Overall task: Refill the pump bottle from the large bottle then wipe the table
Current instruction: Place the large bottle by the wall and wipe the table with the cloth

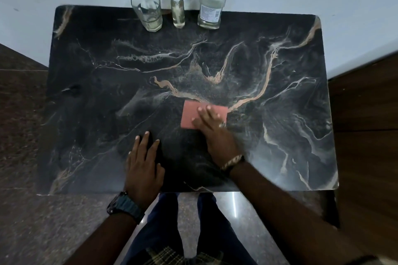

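A small clear pump bottle (pixel 178 9) with a white pump stands at the far edge of the black marble table (pixel 107 84). Just right of it stands the large clear bottle (pixel 211 5), capped, with a white label. A folded pink cloth (pixel 191 114) lies flat near the table's middle. My right hand (pixel 212 131) presses down on the cloth's right part, fingers spread over it. My left hand (pixel 143 165) rests flat on the bare tabletop near the front edge, left of the cloth, holding nothing.
A drinking glass (pixel 148 12) with a little pale liquid stands left of the pump bottle. A pale wall runs behind the table. Brown wooden furniture (pixel 366 114) sits at the right, speckled floor at the left. My legs show below the front edge.
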